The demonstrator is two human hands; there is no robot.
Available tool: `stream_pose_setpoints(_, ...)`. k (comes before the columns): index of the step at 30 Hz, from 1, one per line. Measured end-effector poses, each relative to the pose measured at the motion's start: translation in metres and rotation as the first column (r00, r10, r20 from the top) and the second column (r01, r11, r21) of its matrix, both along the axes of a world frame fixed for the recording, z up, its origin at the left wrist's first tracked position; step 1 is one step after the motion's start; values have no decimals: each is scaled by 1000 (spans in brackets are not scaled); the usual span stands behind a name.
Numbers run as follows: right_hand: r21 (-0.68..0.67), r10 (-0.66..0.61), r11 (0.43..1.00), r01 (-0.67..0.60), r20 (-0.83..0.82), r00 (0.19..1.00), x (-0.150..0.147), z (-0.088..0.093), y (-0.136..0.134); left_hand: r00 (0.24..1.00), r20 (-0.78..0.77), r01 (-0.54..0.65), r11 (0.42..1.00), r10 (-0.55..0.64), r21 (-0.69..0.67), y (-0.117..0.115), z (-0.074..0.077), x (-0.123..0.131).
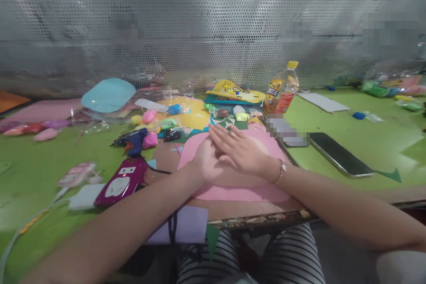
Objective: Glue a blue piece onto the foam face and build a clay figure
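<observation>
My right hand (244, 151), with a bracelet on its wrist, lies flat across my left hand (208, 159). The two palms are pressed against each other, and whatever may be between them is hidden. Below the hands is a pink rounded sheet (239, 193) with a browner middle, lying on a brown board (163, 151). Small lumps in several colours, such as a pink lump (150, 140) and a black wrapped lump (172, 135), sit beyond and to the left of the hands.
A dark phone (341, 154) and a bottle (282, 88) stand to the right. To the left are a purple case (123, 183), a blue glue gun (136, 141) and a light-blue rounded sheet (108, 95). A perforated metal screen (213, 22) rises behind the green table (333, 124).
</observation>
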State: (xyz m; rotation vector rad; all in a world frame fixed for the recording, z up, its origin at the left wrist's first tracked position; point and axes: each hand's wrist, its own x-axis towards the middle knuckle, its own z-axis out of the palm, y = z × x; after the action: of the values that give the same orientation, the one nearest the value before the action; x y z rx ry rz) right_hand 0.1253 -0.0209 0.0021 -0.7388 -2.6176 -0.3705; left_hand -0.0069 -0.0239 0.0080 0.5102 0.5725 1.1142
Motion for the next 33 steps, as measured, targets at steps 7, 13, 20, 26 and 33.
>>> stream_pose_setpoints(7, -198, -227, 961, 194, -161, 960, 29, 1, 29, 978, 143, 160, 985, -150, -62, 4, 2, 4)
stream_pose_setpoints(13, -374, -387, 893, 250, -358, 850, 59, -5, 65, 990, 47, 137, 986, -133, -91, 6, 4, -1)
stream_pose_setpoints(20, -325, -617, 772, 547, -176, 767, 82, -30, 103, 979, 34, 203, 977, -202, -62, 10, 0, -9)
stream_pose_setpoints(26, -158, -683, 730, 664, -161, 712, 85, -40, 112, 978, -22, 206, 978, -206, -3, 10, -5, -9)
stream_pose_setpoints(33, -180, -658, 751, 635, -125, 743, 97, -41, 121, 995, -100, 13, 998, -7, 64, 10, -5, -4)
